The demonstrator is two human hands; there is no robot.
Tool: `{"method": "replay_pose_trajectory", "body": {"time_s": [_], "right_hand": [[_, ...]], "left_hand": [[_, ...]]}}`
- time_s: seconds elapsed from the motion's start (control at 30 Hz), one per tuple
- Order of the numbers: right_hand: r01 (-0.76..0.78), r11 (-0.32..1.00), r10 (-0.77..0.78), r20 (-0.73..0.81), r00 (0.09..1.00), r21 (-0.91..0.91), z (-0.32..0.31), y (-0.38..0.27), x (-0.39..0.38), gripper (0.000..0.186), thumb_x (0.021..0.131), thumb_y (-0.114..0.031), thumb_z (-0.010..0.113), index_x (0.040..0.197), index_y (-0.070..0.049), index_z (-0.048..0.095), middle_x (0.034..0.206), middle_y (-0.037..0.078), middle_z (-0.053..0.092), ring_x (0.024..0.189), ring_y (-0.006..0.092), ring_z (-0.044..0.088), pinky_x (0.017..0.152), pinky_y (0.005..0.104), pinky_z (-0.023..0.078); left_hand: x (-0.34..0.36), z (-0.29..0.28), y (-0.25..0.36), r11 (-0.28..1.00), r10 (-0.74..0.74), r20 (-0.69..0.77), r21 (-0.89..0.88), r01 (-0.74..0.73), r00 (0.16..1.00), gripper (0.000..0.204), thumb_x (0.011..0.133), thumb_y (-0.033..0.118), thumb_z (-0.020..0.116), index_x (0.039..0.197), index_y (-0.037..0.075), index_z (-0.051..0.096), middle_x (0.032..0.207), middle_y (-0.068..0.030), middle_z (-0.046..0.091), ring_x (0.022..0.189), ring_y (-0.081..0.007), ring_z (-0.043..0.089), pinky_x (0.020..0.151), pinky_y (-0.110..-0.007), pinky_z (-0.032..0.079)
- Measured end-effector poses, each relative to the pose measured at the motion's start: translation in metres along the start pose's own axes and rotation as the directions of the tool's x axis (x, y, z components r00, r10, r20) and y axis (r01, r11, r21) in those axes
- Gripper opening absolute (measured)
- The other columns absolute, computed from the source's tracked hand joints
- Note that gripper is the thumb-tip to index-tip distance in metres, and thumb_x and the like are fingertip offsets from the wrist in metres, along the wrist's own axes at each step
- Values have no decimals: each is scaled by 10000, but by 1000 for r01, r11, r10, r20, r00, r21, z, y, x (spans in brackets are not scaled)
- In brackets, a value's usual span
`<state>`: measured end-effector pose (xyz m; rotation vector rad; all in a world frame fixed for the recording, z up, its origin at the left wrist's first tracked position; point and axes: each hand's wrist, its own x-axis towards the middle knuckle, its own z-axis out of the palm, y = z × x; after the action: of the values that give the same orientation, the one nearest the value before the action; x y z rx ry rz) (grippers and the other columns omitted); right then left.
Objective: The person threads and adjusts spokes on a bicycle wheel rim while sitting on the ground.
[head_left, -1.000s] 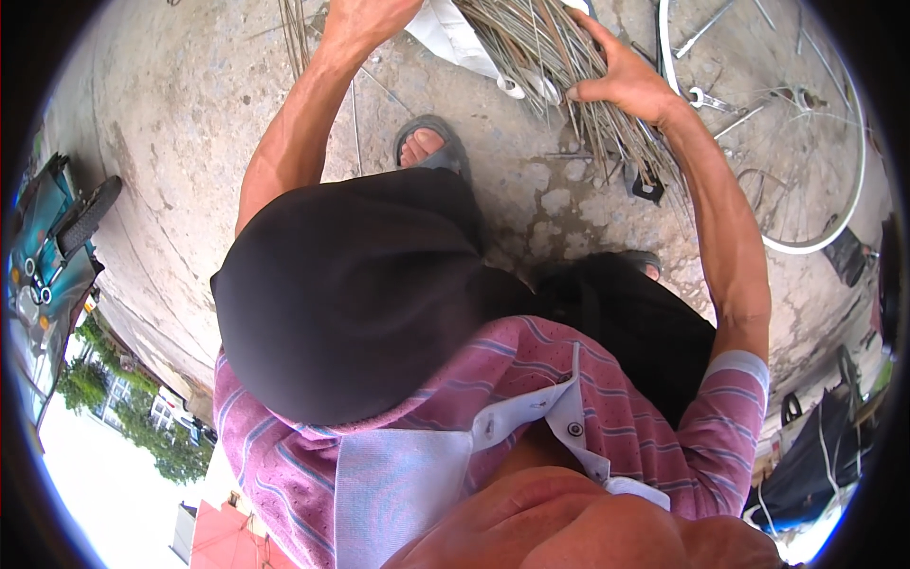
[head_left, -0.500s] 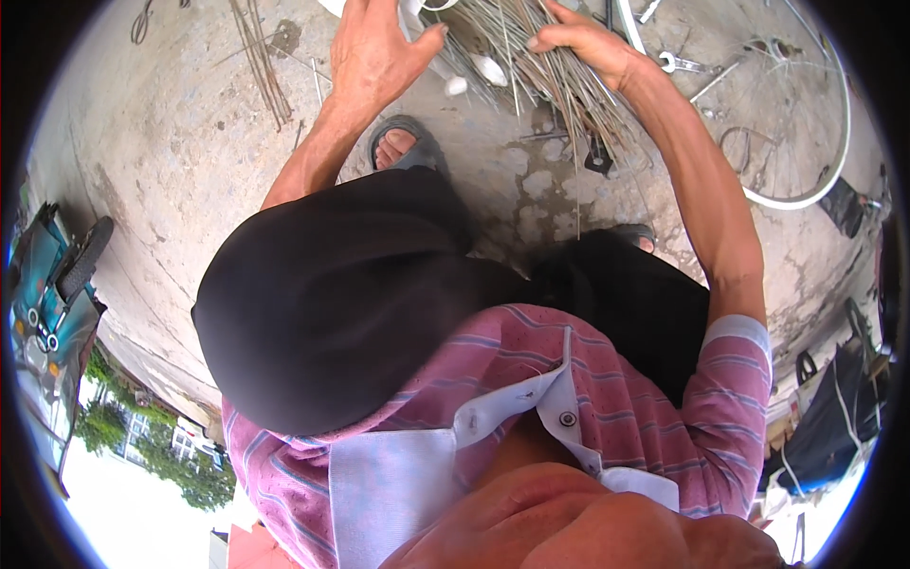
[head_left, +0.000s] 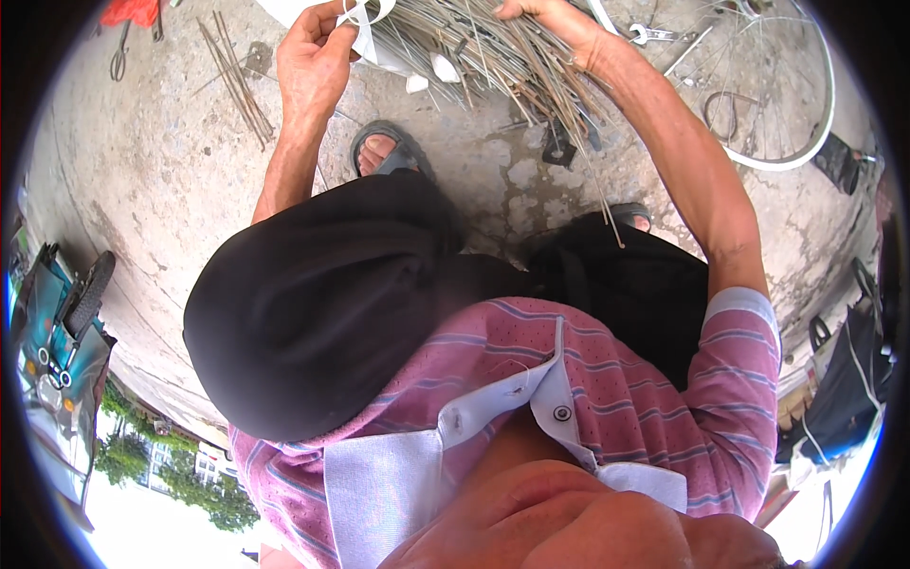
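Observation:
My left hand (head_left: 316,68) is closed in a pinch on the edge of a white plastic bag (head_left: 365,40), at the top of the view. Beside it lies a thick bundle of thin metal spokes (head_left: 517,62), some rusty brown, some grey, spread over the bag. My right hand (head_left: 571,36) curls at the bundle's far right side, its thumb on the spokes. Its other fingers are cut off by the top edge. A few spoke ends stick out toward my right foot. Two small white pieces (head_left: 444,67) show at the bundle's near left side.
Several loose rods (head_left: 235,85) lie on the concrete to the left, near a red cloth (head_left: 131,11). On the right are a wrench (head_left: 654,35), a spoked wheel with a white rim (head_left: 823,123) and a black bag (head_left: 839,161). A teal vehicle (head_left: 71,332) stands far left.
My left hand has shifted left and pinches the bag's edge, pulling it aside. The right hand has moved up along the spokes. The view has shifted slightly, and some spoke ends have swung nearer me.

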<state>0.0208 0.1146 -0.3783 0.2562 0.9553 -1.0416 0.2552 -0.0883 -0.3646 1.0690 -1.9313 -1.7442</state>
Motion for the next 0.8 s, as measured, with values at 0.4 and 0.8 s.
{"method": "replay_pose_trajectory", "body": {"time_s": [0.4, 0.8], "right_hand": [[-47, 997, 45, -35, 998, -61, 10, -3, 0, 349, 897, -269, 604, 1068, 22, 690, 906, 151, 754, 741, 265, 724, 665, 419, 600], [232, 973, -231, -72, 970, 13, 17, -14, 10, 339, 901, -269, 602, 1102, -16, 704, 937, 123, 755, 772, 257, 724, 679, 411, 624]], "left_hand": [[-16, 2, 3, 952, 76, 50, 293, -88, 996, 314, 973, 90, 660, 1278, 15, 676, 1060, -79, 749, 930, -113, 680, 808, -255, 543], [-16, -8, 7, 979, 30, 0, 202, -30, 1000, 293, 982, 117, 654, 1254, 14, 684, 861, 1, 690, 710, -57, 603, 626, -204, 475]]}}
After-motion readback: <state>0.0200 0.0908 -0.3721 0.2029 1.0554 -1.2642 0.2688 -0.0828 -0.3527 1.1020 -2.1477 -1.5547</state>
